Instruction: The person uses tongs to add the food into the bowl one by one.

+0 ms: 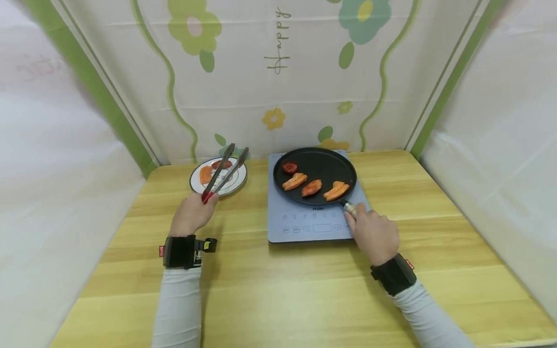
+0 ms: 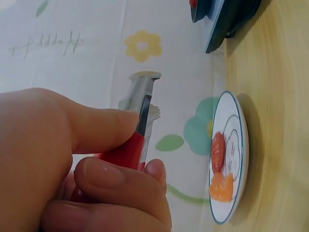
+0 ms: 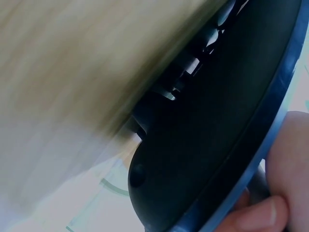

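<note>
My left hand (image 1: 194, 213) grips a pair of metal tongs (image 1: 226, 176) by the red handles. The tongs' arms stand apart with nothing between their tips, and in the head view they overlap a white plate (image 1: 235, 182). On that plate lie an orange piece of food (image 1: 205, 175) and a reddish one (image 1: 222, 164). My right hand (image 1: 375, 236) holds the handle (image 1: 348, 208) of a black frying pan (image 1: 324, 166). Inside the pan are several pieces: a dark red one (image 1: 289, 167) at the left and orange-brown ones (image 1: 311, 188) along the near side.
Under the pan is a light blue induction cooktop (image 1: 300, 229) with touch controls along its front. Both stand on a wooden table (image 1: 243, 290). A flowered cloth (image 1: 243, 87) hangs behind, with white sheets (image 1: 500, 145) at the sides.
</note>
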### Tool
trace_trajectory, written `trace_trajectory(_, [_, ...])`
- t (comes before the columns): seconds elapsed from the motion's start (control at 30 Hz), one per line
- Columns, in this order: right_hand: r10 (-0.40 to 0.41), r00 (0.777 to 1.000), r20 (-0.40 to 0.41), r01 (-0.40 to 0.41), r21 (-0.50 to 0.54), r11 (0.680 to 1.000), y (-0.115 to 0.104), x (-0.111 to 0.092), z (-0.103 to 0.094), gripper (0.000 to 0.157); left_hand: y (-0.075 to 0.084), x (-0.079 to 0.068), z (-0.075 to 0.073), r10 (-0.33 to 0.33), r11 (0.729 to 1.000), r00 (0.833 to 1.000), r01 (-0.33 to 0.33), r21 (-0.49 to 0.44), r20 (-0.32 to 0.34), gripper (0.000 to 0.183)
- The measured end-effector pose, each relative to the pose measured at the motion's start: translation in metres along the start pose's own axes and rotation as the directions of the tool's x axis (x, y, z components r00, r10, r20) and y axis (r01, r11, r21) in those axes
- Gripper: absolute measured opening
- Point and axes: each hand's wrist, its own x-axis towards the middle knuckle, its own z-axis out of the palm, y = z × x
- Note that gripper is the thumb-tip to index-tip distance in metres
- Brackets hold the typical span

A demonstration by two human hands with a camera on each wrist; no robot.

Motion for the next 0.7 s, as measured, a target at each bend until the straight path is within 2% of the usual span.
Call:
trace_trajectory(0.13, [0.001,1.0,-0.001,-0.001,0.014,1.0,0.003,0.002,-0.003,0.045,-0.004,0.002,-0.002,-0.021,1.0,1.0,0.021,-0.018,0.0,0.054])
trace_trajectory(0.27, [0.004,1.0,0.014,-0.005,0.043,0.999,0.003,0.003,-0.003,0.044,-0.011,0.002,-0.003,-0.073,0.997,0.997,0.073,-0.033,0.002,0.056])
trace_trajectory(0.43, [0.009,0.999,0.034,-0.011,0.063,0.998,0.003,0.001,-0.001,0.044,-0.021,0.003,-0.003,-0.108,0.994,0.994,0.108,-0.023,0.004,0.058])
trace_trajectory(0.7, [0.011,0.999,0.037,-0.014,0.081,0.997,0.003,0.0,-0.001,0.044,-0.034,0.004,-0.002,-0.156,0.988,0.987,0.155,-0.019,-0.027,0.055])
